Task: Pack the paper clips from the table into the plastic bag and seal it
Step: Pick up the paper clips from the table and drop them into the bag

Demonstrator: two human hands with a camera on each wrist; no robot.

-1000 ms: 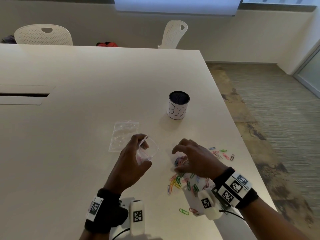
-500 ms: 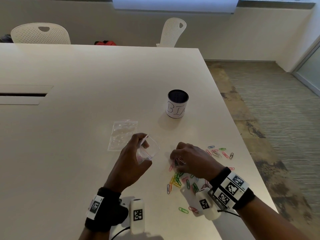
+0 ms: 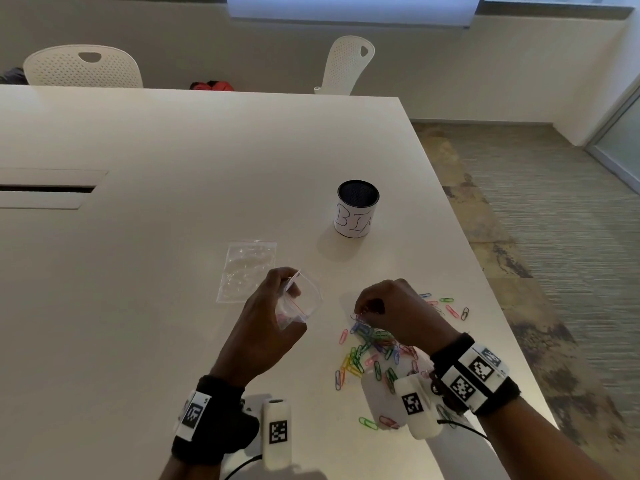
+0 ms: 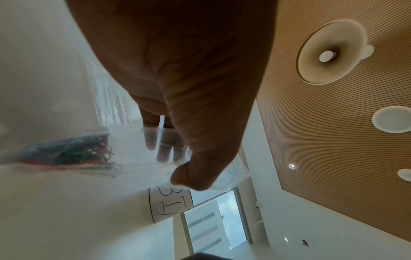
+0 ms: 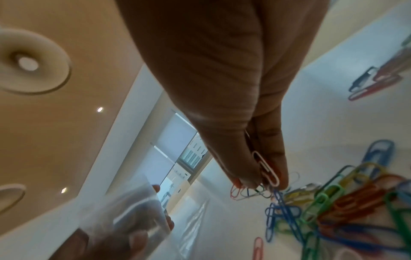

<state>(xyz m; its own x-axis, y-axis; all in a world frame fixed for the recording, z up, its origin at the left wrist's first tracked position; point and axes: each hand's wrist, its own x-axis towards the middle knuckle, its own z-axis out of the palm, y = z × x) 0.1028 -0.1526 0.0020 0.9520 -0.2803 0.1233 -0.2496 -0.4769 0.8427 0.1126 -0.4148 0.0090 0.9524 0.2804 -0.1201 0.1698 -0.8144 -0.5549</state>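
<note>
My left hand (image 3: 273,317) holds a small clear plastic bag (image 3: 304,301) with its mouth held wide above the table; the left wrist view shows several coloured clips (image 4: 73,151) inside the bag (image 4: 133,146). My right hand (image 3: 388,310) pinches a bunch of paper clips (image 5: 264,168) between thumb and fingers, just above the coloured pile (image 3: 374,351) on the table (image 3: 156,150). More clips (image 3: 446,306) lie scattered to the right of that hand, and a few (image 3: 375,422) near my right wrist.
A stack of spare clear bags (image 3: 247,270) lies flat left of the held bag. A white cup marked BIN (image 3: 356,213) stands beyond the hands. The table's right edge (image 3: 485,271) runs close to the scattered clips. Two white chairs stand at the far side.
My right hand dropped from beside the bag to the clip pile and pinched up clips. The left hand kept the bag in place.
</note>
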